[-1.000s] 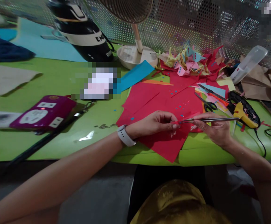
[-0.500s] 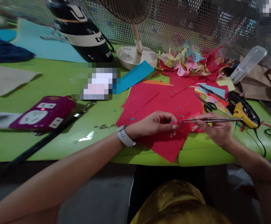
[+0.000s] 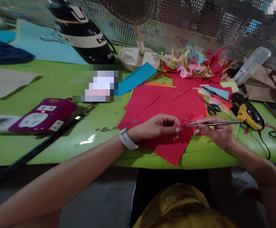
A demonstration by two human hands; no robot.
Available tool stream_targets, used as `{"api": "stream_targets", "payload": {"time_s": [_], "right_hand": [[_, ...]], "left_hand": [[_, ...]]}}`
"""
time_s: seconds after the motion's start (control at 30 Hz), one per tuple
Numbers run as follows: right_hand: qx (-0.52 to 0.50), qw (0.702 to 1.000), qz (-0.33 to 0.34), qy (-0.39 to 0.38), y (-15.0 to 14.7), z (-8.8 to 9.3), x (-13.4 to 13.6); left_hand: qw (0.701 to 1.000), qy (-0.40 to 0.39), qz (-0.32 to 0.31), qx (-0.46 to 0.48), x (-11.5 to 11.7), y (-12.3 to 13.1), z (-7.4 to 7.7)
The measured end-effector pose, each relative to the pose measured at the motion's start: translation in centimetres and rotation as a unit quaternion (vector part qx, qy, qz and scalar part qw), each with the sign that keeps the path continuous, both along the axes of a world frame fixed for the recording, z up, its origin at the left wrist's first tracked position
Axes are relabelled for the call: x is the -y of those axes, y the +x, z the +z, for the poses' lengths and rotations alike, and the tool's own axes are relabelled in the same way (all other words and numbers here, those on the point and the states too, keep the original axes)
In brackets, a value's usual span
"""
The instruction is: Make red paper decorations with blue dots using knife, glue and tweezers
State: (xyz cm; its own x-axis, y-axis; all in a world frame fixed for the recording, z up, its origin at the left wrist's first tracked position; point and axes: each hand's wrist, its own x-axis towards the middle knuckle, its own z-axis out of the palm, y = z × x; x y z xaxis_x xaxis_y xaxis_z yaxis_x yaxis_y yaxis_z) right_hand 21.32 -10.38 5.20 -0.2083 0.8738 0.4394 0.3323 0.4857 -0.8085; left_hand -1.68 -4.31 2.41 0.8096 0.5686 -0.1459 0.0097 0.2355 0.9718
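My left hand (image 3: 155,126), with a white watch on the wrist, pinches a small folded red paper piece (image 3: 179,126) over the red paper sheets (image 3: 152,101) on the green table (image 3: 57,82). My right hand (image 3: 215,131) grips long metal tweezers (image 3: 214,123), whose tips meet the red piece right beside my left fingertips. Tiny blue dots lie scattered on the red sheets.
Black scissors (image 3: 210,106) and a yellow glue gun (image 3: 247,116) lie to the right. A heap of folded coloured paper shapes (image 3: 192,61) sits behind, near a fan base (image 3: 136,57). At the left are a purple power strip (image 3: 42,115) and a black bottle (image 3: 83,34).
Almost nothing moved; the tweezers tilted very slightly and the view shifted a little.
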Motion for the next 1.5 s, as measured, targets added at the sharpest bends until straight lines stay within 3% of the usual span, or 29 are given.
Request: {"api": "stream_targets", "payload": {"time_s": [0.63, 0.83, 0.97, 1.07, 1.17, 1.37, 1.5], "right_hand": [[-0.033, 0.999, -0.009, 0.019, -0.2, -0.1, 0.1], [-0.092, 0.994, -0.03, 0.053, 0.4, -0.6, -0.5], [0.036, 0.995, -0.008, 0.088, 1.2, -1.1, -1.6], [0.163, 0.98, 0.031, 0.11, 1.6, -1.4, -2.3], [0.223, 0.969, 0.039, 0.102, 1.8, -1.6, -2.6], [0.215, 0.969, 0.096, 0.078, 1.9, -1.7, -2.6], [0.185, 0.978, 0.082, 0.058, 1.8, -1.6, -2.3]], "left_hand": [[1.0, 0.017, 0.001, 0.02, -0.1, 0.0, -0.2], [0.999, 0.027, -0.009, 0.031, -0.1, -0.2, -0.2], [0.998, 0.057, -0.031, 0.025, 0.0, -0.2, -0.1], [0.996, 0.09, -0.019, 0.018, -0.1, -0.3, 0.1], [0.993, 0.113, 0.001, 0.018, -0.3, -0.6, 0.0], [0.989, 0.141, 0.027, 0.018, -0.6, -0.7, -0.2], [0.989, 0.147, 0.031, 0.01, -0.7, -0.6, -0.2]]}}
